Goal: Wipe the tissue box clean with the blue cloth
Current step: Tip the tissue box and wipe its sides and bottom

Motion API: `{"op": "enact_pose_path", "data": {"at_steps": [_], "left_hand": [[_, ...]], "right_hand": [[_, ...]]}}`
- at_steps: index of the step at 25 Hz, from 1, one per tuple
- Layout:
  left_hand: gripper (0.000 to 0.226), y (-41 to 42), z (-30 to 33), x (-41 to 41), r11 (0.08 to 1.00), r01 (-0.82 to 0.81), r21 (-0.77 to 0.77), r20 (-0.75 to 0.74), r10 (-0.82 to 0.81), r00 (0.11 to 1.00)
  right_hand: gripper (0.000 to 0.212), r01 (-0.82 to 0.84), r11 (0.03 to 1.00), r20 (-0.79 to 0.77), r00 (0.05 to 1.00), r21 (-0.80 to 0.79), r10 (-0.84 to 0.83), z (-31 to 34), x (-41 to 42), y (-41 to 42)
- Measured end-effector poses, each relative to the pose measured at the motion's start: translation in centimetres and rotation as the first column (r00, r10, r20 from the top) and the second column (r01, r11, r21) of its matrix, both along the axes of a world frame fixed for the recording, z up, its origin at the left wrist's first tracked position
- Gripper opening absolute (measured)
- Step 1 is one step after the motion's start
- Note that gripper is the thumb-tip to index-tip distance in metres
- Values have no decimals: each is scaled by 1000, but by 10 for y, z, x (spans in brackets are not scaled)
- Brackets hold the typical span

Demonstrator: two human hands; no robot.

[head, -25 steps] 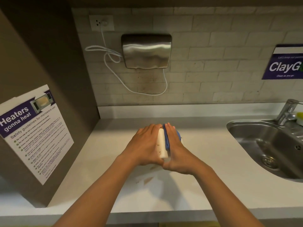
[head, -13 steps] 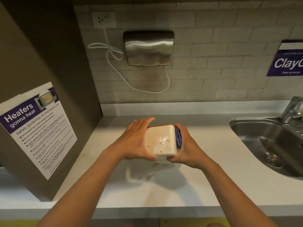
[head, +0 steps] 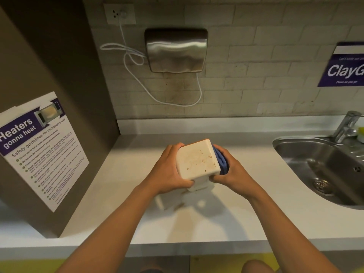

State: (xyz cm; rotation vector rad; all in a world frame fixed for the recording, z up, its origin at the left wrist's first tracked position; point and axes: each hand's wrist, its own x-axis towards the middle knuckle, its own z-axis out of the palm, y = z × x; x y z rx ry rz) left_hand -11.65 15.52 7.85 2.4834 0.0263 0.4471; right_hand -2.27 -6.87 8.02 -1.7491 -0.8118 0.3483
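Here we see tissue box held above counter, between both hands. Left hand grips box's left side, fingers curled round it. Right hand presses folded blue cloth against box's right side. Speckled face points up toward us; cloth lies just right of it. We judge right hand nearer for the wipe across that face.
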Motion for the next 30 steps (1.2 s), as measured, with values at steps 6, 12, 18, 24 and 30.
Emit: {"op": "enact_pose_path", "data": {"at_steps": [6,12,18,24,30], "left_hand": [[113,-10,-2,11,1000,9,-27,-20,-10,1000],[105,-28,1,21,1000,2,-24,-10,-3,1000],[98,-26,8,26,999,33,-23,-26,-34,999],[102,-22,9,31,998,47,-49,-60,-50,997],[104,-22,1,30,990,70,-122,-50,-77,996]], "right_hand": [[82,93,994,-104,991,52,-87,-14,1,-13],[49,530,840,-240,836,117,-494,-20,-4,1],[54,590,793,-504,736,151,-452,-23,-12,4],[50,559,786,-336,817,264,-468,-13,-26,-3],[51,507,833,35,849,222,-526,-21,-44,-8]]}}
